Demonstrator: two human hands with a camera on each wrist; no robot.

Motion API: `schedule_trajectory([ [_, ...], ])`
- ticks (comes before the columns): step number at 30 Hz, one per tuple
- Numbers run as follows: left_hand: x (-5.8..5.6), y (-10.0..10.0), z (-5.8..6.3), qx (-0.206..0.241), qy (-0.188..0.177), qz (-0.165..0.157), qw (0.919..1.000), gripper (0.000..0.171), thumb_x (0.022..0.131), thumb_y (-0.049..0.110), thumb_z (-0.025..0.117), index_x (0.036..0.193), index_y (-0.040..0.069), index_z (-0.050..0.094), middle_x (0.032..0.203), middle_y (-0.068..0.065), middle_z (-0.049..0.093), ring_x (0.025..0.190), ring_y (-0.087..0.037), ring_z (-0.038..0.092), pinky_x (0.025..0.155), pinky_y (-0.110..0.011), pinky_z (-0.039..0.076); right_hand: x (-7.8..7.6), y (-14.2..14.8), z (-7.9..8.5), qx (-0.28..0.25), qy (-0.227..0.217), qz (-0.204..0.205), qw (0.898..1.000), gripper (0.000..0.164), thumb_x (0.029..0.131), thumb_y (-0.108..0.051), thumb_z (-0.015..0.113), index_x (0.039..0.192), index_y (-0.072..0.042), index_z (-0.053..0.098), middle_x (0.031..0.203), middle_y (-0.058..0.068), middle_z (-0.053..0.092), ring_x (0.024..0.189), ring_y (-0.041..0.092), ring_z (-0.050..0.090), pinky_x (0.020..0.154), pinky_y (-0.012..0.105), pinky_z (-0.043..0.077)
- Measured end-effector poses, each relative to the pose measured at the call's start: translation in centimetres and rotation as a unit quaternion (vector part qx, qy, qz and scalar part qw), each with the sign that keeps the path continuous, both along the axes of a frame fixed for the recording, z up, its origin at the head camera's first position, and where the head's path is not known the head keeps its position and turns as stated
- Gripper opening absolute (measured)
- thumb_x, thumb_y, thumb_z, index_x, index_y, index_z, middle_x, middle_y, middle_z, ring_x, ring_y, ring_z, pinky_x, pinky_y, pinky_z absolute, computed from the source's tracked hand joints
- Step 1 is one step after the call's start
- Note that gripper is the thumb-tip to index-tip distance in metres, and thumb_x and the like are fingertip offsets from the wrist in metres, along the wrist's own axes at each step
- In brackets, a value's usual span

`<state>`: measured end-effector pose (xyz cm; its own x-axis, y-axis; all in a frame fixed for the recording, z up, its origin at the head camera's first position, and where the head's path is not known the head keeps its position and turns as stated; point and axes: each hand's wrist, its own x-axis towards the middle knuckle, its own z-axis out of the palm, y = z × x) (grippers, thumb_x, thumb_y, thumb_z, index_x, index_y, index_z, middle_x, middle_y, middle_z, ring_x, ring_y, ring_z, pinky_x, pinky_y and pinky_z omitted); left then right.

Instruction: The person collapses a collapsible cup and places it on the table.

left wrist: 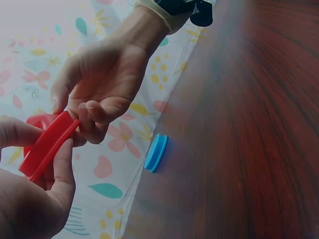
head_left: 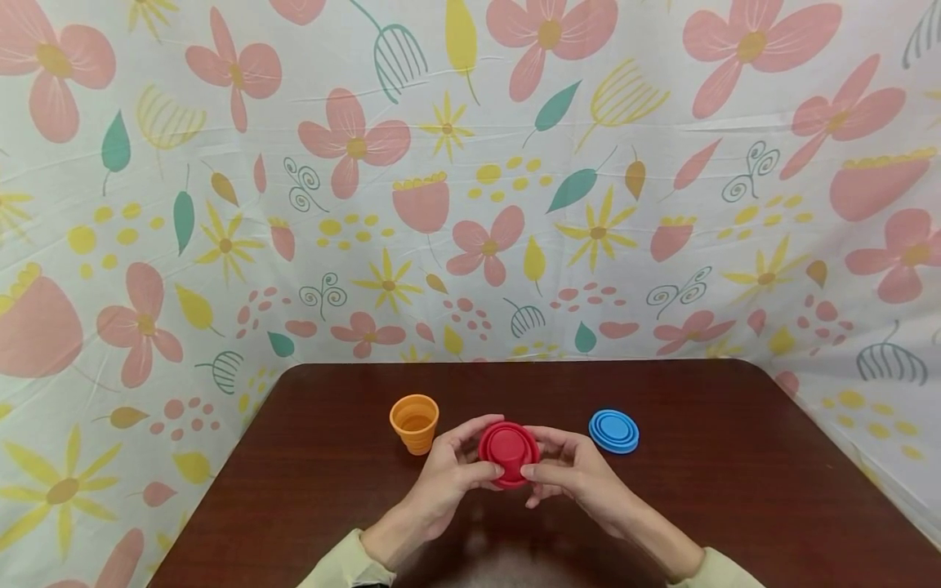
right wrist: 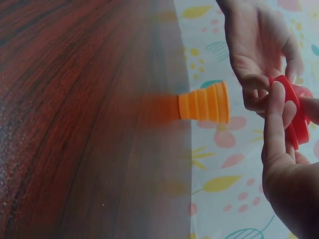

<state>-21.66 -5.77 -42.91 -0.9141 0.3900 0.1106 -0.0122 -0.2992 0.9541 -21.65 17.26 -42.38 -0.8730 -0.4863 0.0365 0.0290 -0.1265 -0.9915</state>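
Observation:
Both hands hold a red collapsible silicone cup (head_left: 509, 445), folded mostly flat, above the front middle of the table. My left hand (head_left: 457, 468) grips its left side, thumb on the near face and fingers behind the rim. On the other side my right hand (head_left: 573, 471) pinches the rim, its thumb pressing the face near the left thumb. In the left wrist view the red cup (left wrist: 47, 145) shows edge-on, with part of its middle bulging out of the ring. An orange collapsible cup (head_left: 415, 425), extended, stands beyond the left hand.
A blue collapsible cup (head_left: 613, 431), folded flat, lies on the table beyond the right hand. The dark brown wooden table (head_left: 331, 490) has its far edge against a flower-patterned cloth (head_left: 470, 180), which also hangs along both sides.

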Motion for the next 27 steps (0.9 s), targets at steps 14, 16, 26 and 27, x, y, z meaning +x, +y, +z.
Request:
schedule_trajectory([
  [14,0.17,0.3,0.38,-0.029,0.008,0.038,0.9988,0.058,0.086,-0.007,0.07,0.142,0.002,0.062,0.129,-0.016,0.067,0.107,-0.027,0.066,0.077,-0.033,0.063,0.43,-0.49,0.12,-0.021,0.001,-0.003,1.0,0.059,0.1,-0.006,0.07,0.151,0.008,0.046,0.116,0.019,0.069,0.086,0.024,0.074,0.078,0.045,0.064],
  [16,0.2,0.32,0.48,-0.026,0.014,0.04,0.9988,0.058,0.085,-0.007,0.069,0.142,0.001,0.061,0.128,-0.016,0.067,0.106,-0.026,0.067,0.075,-0.033,0.063,0.5,-0.49,0.14,-0.028,0.0,0.003,1.0,0.06,0.099,-0.005,0.069,0.153,0.008,0.045,0.119,0.019,0.068,0.092,0.026,0.074,0.079,0.044,0.064],
  [26,0.29,0.34,0.57,-0.029,0.003,0.04,0.9988,0.058,0.087,-0.005,0.071,0.143,0.003,0.061,0.13,-0.016,0.067,0.108,-0.027,0.067,0.079,-0.034,0.063,0.39,-0.56,0.01,-0.011,0.021,-0.01,1.0,0.062,0.097,-0.005,0.071,0.152,0.007,0.046,0.121,0.021,0.069,0.095,0.03,0.074,0.077,0.044,0.064],
  [27,0.28,0.33,0.55,-0.031,0.001,0.041,0.9987,0.057,0.087,-0.004,0.071,0.143,0.004,0.061,0.13,-0.016,0.067,0.108,-0.027,0.066,0.08,-0.034,0.063,0.38,-0.59,0.04,-0.009,0.021,-0.012,1.0,0.062,0.097,-0.005,0.072,0.152,0.007,0.046,0.12,0.021,0.07,0.095,0.031,0.074,0.076,0.044,0.064],
])
